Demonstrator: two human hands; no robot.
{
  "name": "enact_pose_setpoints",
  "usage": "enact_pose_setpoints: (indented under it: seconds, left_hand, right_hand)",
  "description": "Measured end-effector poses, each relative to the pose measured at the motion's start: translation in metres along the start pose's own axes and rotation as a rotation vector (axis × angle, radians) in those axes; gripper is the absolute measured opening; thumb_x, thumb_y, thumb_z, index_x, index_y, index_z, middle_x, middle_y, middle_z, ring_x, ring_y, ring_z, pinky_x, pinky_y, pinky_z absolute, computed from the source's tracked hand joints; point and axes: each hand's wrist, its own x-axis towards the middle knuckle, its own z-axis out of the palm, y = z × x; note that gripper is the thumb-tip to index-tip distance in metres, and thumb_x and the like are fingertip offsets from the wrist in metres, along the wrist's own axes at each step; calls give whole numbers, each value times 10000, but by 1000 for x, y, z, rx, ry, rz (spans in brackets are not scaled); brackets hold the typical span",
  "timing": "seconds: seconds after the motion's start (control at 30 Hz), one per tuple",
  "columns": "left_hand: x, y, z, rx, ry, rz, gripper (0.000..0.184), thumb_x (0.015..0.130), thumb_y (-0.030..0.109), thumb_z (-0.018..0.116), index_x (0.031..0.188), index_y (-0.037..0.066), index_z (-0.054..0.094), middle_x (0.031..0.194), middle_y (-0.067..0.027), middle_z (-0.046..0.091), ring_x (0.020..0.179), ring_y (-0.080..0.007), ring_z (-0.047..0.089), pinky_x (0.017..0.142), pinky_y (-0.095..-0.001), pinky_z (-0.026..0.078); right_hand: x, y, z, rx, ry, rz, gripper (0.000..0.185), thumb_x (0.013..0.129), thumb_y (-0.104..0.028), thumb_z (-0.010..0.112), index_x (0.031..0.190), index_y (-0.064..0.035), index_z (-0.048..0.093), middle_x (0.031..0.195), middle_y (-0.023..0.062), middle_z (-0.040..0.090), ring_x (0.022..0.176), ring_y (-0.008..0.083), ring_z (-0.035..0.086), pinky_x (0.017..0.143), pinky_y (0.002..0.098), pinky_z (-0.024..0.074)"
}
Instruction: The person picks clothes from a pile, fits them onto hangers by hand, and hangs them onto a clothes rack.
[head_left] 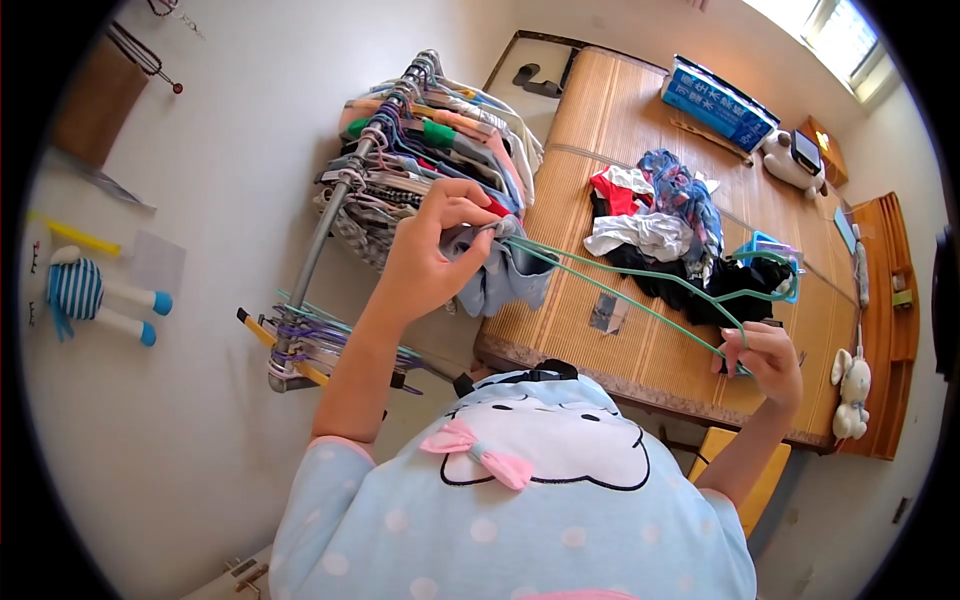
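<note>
My left hand (440, 235) is closed in a pinch on the waist edge of a small grey-blue garment (510, 275), which looks like shorts and hangs below the fingers. One end of a green clothes hanger (615, 268) meets the garment at that pinch. Toward the other end, my right hand (765, 355) grips the hanger, which stretches tilted between both hands. Its hook points right, over the dark clothes. Whether the hanger's end is inside the garment is hidden by my fingers.
Left of the bed stands a rack (330, 215) full of hung clothes, with bare hangers (320, 335) at its lower end. A clothes pile (650, 220) lies on the mat-covered bed (580, 130), beside a blue basket (765, 245). A blue box (720, 105) sits farther back.
</note>
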Motion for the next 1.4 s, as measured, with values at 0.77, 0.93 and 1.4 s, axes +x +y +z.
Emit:
enact_pose_setpoints:
  seconds: [0.77, 0.93, 1.4]
  left_hand:
    - [5, 22, -17, 70, -122, -26, 189, 817, 17, 625, 1005, 13, 599, 918, -36, 661, 757, -90, 627, 675, -233, 485]
    - [8, 1, -24, -46, 8, 16, 233, 816, -1, 622, 1037, 39, 557, 857, -41, 707, 772, -75, 611, 695, -230, 472]
    - [18, 15, -27, 79, -71, 77, 230, 823, 24, 644, 1039, 34, 566, 863, -48, 716, 759, -85, 604, 693, -242, 490]
  right_hand:
    - [29, -10, 12, -47, -78, -45, 289, 835, -9, 605, 1116, 20, 665, 758, 84, 585, 595, 131, 562, 519, 237, 423]
    - [8, -2, -3, 144, 28, -78, 293, 834, 0, 596, 1118, 16, 663, 746, 95, 570, 604, 144, 573, 515, 246, 426]
    - [34, 11, 30, 95, -7, -63, 326, 774, 12, 627, 1095, 25, 678, 786, 110, 603, 669, 173, 616, 560, 267, 455]
